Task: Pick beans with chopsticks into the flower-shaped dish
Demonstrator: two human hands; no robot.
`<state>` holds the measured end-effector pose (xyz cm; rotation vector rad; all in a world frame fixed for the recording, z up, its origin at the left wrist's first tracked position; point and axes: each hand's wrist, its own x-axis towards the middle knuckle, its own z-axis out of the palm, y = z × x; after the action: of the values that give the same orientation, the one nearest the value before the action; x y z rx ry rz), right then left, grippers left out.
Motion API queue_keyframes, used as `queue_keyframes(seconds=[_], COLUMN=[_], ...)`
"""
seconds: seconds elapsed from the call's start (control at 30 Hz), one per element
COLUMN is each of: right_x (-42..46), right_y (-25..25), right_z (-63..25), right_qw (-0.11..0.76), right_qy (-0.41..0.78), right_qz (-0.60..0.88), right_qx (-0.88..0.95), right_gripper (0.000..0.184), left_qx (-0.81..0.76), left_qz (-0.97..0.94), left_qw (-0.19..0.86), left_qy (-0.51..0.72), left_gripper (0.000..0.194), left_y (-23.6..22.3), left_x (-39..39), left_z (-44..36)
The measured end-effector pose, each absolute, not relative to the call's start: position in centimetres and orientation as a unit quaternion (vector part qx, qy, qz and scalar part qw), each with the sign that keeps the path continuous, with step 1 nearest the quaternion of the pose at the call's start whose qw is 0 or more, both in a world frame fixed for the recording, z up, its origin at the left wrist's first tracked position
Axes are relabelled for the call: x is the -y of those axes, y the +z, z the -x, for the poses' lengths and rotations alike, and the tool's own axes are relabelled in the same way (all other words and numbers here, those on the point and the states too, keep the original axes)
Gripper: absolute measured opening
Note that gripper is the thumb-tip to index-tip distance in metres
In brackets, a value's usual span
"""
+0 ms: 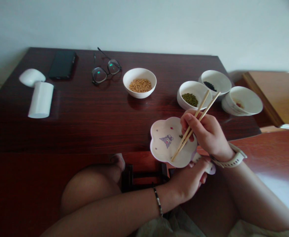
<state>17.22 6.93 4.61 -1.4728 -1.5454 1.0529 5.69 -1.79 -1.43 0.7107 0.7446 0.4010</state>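
My left hand is closed around the handle of a flower-shaped plate, white with a purple rim and a printed cartoon figure. The plate is at the table's front edge. My right hand grips a pair of wooden chopsticks above it, their tips down at the plate's near side. A small dark spot shows by my right fingers; whether it is a bean or print I cannot tell. Just beyond are a white bowl of green beans, a bowl of black beans and a bowl with a few reddish bits.
A white bowl of yellow soybeans stands mid-table. Eyeglasses, a black box-like device and a white lamp-like object lie to the left on the dark table. A lighter wooden surface adjoins at right.
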Motion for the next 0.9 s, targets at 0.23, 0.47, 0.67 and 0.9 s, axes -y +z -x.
queue_keyframes(seconds=[0.23,0.47,0.67,0.9], right_x=[-6.86,-6.88,-6.88,-6.87], right_y=[4.63,4.56,4.51,4.53], right_z=[-17.16,-17.15,-17.19,-17.21], right_qw=[0.368,0.368,0.367,0.363], right_qy=[0.409,0.404,0.406,0.404], right_qz=[0.572,0.568,0.565,0.568], right_qx=[0.608,0.615,0.617,0.618], right_gripper=[0.051,0.053,0.052,0.052], left_qx=[-0.345,-0.340,-0.341,-0.348], left_qz=[-0.344,-0.353,-0.364,-0.369], left_qw=[0.853,0.850,0.844,0.840], left_qy=[0.187,0.193,0.199,0.191], left_gripper=[0.055,0.056,0.057,0.060], left_y=[-1.18,-1.30,-1.36,-1.32], left_x=[1.52,1.61,1.61,1.67], left_z=[-5.66,-5.52,-5.43,-5.35])
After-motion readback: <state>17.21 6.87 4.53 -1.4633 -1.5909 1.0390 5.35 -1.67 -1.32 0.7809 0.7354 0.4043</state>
